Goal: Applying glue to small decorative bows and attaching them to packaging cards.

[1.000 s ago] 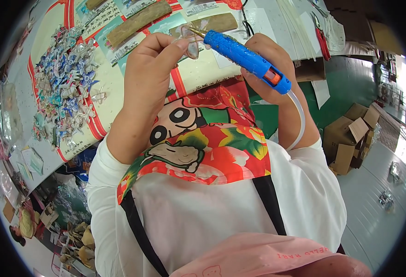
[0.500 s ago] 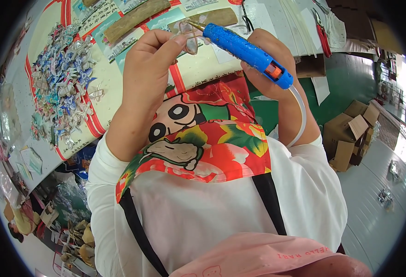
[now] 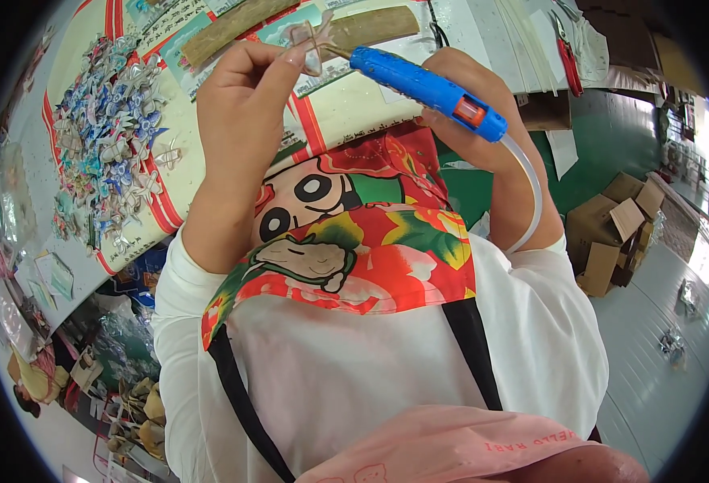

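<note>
My left hand (image 3: 241,109) pinches a small translucent, shell-like ornament (image 3: 312,58) with thin brown edges between thumb and fingertips, above the table. In my right hand (image 3: 483,97) is a blue glue gun (image 3: 398,76), fingers wrapped round its far side. The gun's metal nozzle (image 3: 336,51) points left and meets or nearly meets the ornament's right side; whether they touch I cannot tell. A whitish glue stick (image 3: 538,189) curves out of the gun's back end and down beside my right forearm.
At left lies a heap of small blue, white and clear ornaments (image 3: 113,129). Brown curved wooden strips (image 3: 237,30) rest on printed cards beyond my hands. Red-handled pliers (image 3: 565,56) lie at the far right. Cardboard boxes (image 3: 612,229) stand on the floor at right.
My left hand has shifted left with the ornament, which is turned differently. The glue gun has dipped slightly, and its nozzle has gone from the ornament's upper part to its right side.
</note>
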Available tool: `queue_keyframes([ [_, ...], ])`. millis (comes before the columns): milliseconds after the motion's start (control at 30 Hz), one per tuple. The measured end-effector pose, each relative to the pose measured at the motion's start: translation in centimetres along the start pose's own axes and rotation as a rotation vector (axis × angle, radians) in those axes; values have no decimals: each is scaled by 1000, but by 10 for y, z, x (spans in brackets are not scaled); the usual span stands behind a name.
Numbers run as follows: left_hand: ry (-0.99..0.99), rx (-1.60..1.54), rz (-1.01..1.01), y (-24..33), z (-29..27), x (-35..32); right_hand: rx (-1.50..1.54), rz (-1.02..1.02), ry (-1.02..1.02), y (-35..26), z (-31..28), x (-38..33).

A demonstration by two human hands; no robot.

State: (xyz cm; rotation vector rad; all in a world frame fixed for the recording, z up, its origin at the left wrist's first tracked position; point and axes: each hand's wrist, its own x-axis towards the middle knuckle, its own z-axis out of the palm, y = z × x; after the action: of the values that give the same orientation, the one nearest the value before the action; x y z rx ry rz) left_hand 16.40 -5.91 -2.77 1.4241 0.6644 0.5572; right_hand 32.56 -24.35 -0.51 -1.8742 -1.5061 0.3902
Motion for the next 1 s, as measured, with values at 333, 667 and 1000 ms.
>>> queue_keyframes([
  [333,7,-74,-18,-4,-6,-1,130,-45,-63,4,4,-5],
  [667,86,-439,-91,-14,-10,11,84,-93,103,13,2,-1],
  [1000,-605,-385,-147,19,57,-54,-138,-116,604,39,40,37],
])
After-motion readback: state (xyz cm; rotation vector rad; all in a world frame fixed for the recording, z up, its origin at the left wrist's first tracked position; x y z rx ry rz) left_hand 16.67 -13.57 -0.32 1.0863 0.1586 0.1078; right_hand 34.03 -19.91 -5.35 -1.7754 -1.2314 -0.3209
